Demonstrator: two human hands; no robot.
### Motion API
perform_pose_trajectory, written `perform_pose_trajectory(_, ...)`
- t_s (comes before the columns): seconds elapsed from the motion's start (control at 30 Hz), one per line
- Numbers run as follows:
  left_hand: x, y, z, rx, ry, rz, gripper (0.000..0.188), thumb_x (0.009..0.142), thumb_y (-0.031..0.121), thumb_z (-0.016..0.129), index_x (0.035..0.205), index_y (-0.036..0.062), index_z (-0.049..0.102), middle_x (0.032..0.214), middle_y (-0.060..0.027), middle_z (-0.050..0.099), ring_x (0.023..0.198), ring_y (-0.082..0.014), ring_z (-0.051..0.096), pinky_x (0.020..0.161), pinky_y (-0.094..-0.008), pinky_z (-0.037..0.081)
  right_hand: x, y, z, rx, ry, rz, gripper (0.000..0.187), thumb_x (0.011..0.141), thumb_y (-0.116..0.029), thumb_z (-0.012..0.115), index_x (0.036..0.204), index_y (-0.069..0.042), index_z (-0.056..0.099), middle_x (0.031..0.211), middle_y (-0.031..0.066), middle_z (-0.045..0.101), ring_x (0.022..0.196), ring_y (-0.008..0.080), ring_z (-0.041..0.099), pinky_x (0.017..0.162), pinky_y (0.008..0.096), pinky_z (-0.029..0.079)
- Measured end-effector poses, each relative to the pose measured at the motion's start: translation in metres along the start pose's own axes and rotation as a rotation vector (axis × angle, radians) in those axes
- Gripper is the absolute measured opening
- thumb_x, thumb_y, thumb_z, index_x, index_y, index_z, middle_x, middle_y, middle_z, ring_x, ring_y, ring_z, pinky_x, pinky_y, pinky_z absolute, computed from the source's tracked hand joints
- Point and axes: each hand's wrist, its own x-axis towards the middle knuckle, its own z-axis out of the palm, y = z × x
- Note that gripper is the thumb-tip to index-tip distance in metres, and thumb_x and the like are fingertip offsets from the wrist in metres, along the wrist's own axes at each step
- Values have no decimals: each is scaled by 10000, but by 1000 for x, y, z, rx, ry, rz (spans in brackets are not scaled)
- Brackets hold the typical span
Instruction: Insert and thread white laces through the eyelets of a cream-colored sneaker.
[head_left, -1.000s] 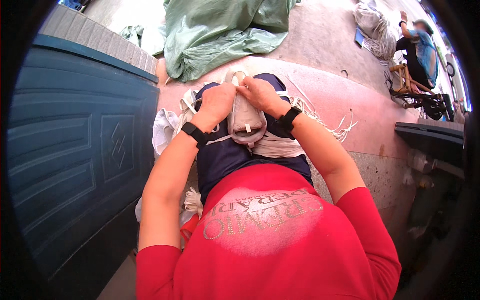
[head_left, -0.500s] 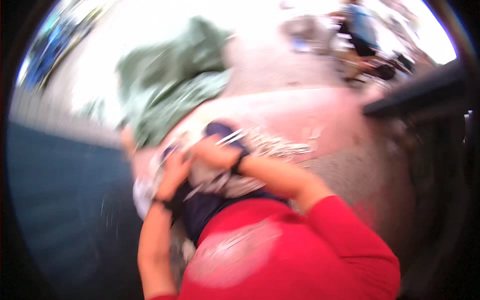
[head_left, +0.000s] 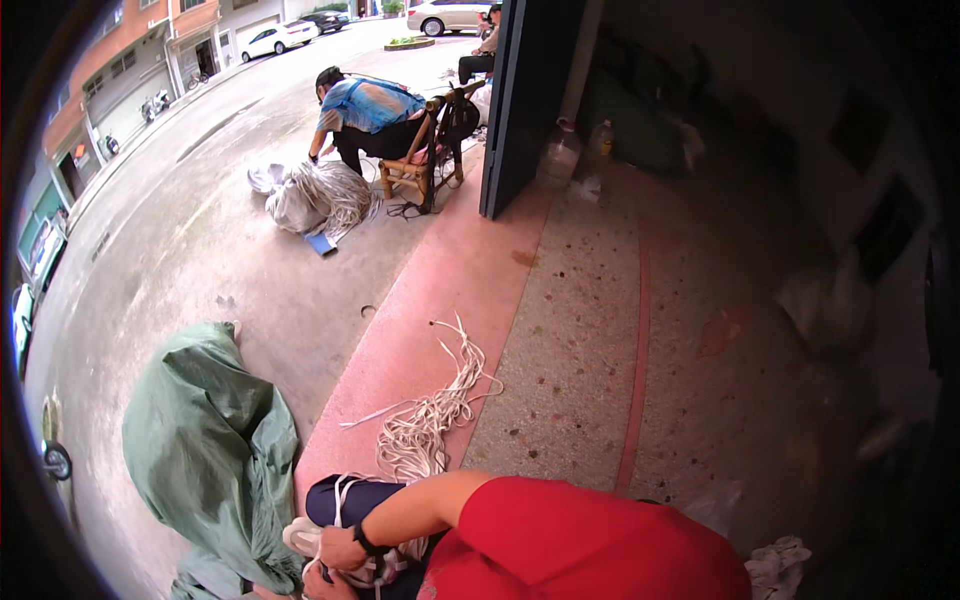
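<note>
My right hand (head_left: 342, 549) is closed in my lap at the lower edge, with a dark band on its wrist. A pale rounded piece (head_left: 299, 537) lies at its fingertips; its kind is unclear. Just below, my left hand (head_left: 327, 583) is curled close to the right one, partly cut off by the picture's edge. What the fingers grip is hidden. White cord (head_left: 345, 488) runs over my dark-clad knee (head_left: 375, 492) towards the hands. Beyond the knee, a loose tangled heap of white cord (head_left: 418, 432) lies on the pink floor strip.
A green cloth-covered heap (head_left: 205, 430) stands close on the left. Ahead, a person in blue (head_left: 375, 108) bends from a bamboo chair (head_left: 405, 172) towards a large cord bundle (head_left: 335, 195). A dark door (head_left: 525, 110) stands right of them, with plastic bottles (head_left: 560, 155) behind it.
The view has swung to the right and sharpened from a blur. My hands and the green heap now sit lower in the picture. Both hands remain close together in my lap.
</note>
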Motion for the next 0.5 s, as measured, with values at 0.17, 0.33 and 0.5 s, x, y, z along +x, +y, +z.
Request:
perform_pose_trajectory(0.17, -16, -21, 8, 362, 208, 572, 220, 819, 139, 506, 984, 16, 584, 931, -192, 578, 833, -316, 538, 741, -385, 418, -39, -11, -55, 595, -88, 10, 194, 682, -177, 513, 625, -24, 617, 614, 209, 573, 539, 272, 589, 471, 394, 437)
perform_pose_trajectory(0.33, 21, 29, -17, -321, -63, -9, 163, 855, 136, 471, 885, 17, 579, 733, -155, 553, 662, -275, 505, 597, -346, 392, -27, 10, -90, 1313, 59, 733, 459, 834, -449, 449, 670, -29, 535, 525, 44, 440, 392, 157, 375, 351, 314, 273)
perform_pose_trajectory(0.5, 29, 127, -59, -511, -159, 136, 175, 862, 117, 458, 857, -11, 577, 733, -131, 566, 695, -224, 526, 634, -315, 408, -12, 26, -71, 1669, 289, 860, 401, 832, -397, 450, 743, -23, 564, 510, 33, 419, 387, 143, 331, 368, 281, 241)
